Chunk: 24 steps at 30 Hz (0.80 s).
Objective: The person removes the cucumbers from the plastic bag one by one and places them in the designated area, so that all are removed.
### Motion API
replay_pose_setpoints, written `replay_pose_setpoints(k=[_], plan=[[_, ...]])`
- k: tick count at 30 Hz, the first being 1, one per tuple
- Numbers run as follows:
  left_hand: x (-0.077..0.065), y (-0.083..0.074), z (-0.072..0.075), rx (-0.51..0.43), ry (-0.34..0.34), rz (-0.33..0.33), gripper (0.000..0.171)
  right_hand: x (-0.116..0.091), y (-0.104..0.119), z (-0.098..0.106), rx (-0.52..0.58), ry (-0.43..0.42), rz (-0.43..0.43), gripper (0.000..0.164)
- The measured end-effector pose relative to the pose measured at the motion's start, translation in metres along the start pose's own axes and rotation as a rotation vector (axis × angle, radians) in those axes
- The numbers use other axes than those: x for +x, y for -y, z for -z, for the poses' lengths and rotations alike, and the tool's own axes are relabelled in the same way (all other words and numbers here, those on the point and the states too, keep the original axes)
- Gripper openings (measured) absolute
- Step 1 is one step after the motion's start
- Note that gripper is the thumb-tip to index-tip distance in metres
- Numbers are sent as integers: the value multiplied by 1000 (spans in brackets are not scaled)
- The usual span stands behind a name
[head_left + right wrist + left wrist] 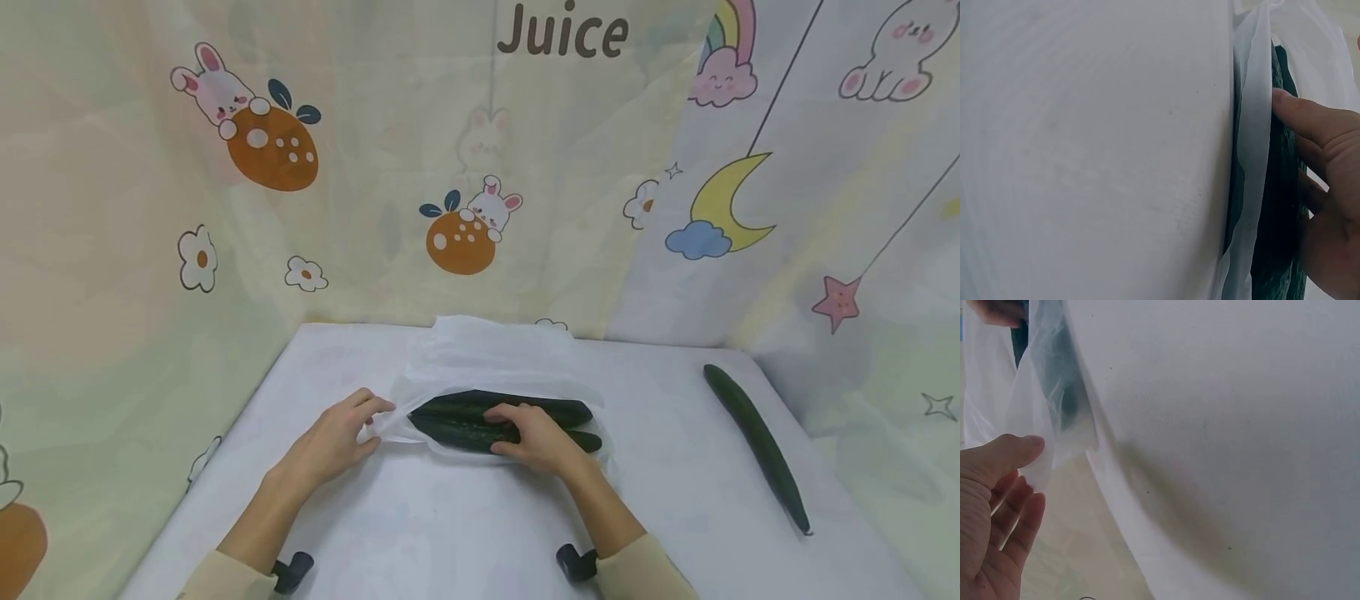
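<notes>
Dark green cucumbers (442, 410) lie side by side in the open mouth of a thin, translucent white plastic bag (495, 354). At the bag's left end, my left hand (339, 440) pinches the film; in the left wrist view the thumb lies over the bag (1038, 412) and the fingers are behind it. My right hand (536, 437) grips the front cucumber around its middle, thumb on the near side and fingers over the top. The right wrist view has that cucumber (1275, 212) beside the bag's near edge (1254, 162), the right hand (1329, 169) hiding part of it.
Another cucumber (757, 446) lies alone toward the right side of the white-covered table (420, 533). Behind the table hangs a printed cloth (375, 167) with cartoon rabbits, oranges and a moon. Black wrist devices (294, 572) show at both sleeves.
</notes>
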State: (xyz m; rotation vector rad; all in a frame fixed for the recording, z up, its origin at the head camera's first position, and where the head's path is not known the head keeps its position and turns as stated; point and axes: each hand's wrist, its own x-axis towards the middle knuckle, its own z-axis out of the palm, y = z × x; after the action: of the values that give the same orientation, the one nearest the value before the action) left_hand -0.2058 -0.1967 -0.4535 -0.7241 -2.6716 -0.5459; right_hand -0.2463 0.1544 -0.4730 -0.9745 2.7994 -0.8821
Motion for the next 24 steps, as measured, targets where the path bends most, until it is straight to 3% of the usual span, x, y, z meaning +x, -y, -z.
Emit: replay_pose_setpoints(k=[7, 16, 24], plan=[[0, -1, -1, -1, 20, 29, 51, 1, 2, -2, -31, 31, 4, 46], [1, 0, -1, -2, 27, 33, 50, 1, 1, -3, -78, 57, 113, 46], [0, 2, -2, -2, 16, 15, 51, -6, -3, -1, -19, 41, 149, 44]])
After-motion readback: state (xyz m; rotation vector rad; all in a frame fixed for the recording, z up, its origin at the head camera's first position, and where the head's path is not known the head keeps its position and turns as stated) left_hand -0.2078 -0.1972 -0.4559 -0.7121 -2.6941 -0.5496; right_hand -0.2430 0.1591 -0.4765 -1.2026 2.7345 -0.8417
